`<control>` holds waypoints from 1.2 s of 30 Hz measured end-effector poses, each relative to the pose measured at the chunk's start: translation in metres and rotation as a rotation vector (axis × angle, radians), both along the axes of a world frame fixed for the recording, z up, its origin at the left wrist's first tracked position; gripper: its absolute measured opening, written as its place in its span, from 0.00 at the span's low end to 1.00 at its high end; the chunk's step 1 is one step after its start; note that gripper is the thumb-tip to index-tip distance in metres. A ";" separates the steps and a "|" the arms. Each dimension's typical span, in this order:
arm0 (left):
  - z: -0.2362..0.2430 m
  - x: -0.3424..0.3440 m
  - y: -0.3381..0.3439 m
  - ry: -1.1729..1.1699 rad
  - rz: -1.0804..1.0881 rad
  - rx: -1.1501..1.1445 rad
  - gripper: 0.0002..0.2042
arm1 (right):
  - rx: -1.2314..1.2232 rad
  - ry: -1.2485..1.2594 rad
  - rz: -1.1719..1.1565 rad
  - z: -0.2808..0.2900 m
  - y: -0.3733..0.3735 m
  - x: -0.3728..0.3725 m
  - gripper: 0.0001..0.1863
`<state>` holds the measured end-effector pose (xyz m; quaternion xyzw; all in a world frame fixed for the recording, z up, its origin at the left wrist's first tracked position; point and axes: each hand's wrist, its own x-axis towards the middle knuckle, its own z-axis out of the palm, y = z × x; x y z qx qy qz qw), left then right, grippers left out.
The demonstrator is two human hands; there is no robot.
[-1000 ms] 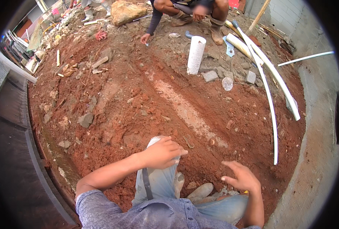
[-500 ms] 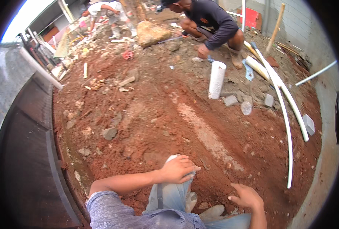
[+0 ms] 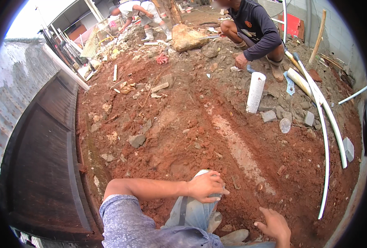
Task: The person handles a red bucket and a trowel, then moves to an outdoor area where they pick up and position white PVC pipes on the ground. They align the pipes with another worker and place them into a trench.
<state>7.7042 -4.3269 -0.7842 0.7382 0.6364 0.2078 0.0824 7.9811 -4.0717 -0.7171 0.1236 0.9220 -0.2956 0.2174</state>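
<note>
My left hand (image 3: 208, 188) lies over the bent knee of my light blue jeans (image 3: 187, 211), fingers stretched out and nothing in them. Lower right, my right hand (image 3: 275, 224) is held with thumb and fingers apart, also holding nothing, near my other leg and above the red soil (image 3: 249, 215). My shoes (image 3: 235, 236) show between the two hands. A shallow trench with a pale, wet-looking strip (image 3: 243, 153) runs from near my hands toward the middle of the ground.
A co-worker in a dark long-sleeved top (image 3: 260, 29) squats near a short upright white pipe (image 3: 256, 91). Long white pipes (image 3: 324, 136) lie at right beside grey blocks (image 3: 348, 149). Another person (image 3: 140, 16) bends by a large rock (image 3: 187, 38). A dark metal panel (image 3: 39, 153) borders the left.
My view has swung a little left and up, so the surroundings sit farther right and lower. My hands keep nearly the same pose. The squatting co-worker's upper body has shifted slightly.
</note>
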 end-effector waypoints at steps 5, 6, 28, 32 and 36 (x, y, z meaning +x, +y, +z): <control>0.011 -0.023 0.007 -0.015 -0.332 -0.071 0.22 | -0.088 -0.032 -0.030 -0.002 0.008 -0.001 0.35; 0.008 -0.028 0.010 -0.013 -0.380 -0.087 0.22 | -0.097 -0.026 -0.022 -0.018 0.018 0.004 0.35; -0.004 -0.017 0.002 0.002 -0.187 -0.002 0.19 | -0.033 0.021 -0.018 -0.027 0.017 0.002 0.32; -0.007 -0.019 0.002 -0.015 -0.180 0.001 0.21 | -0.014 0.012 -0.050 -0.031 0.017 0.005 0.31; 0.000 -0.016 0.003 -0.037 -0.180 -0.016 0.21 | -0.003 0.014 -0.055 -0.036 0.017 0.008 0.31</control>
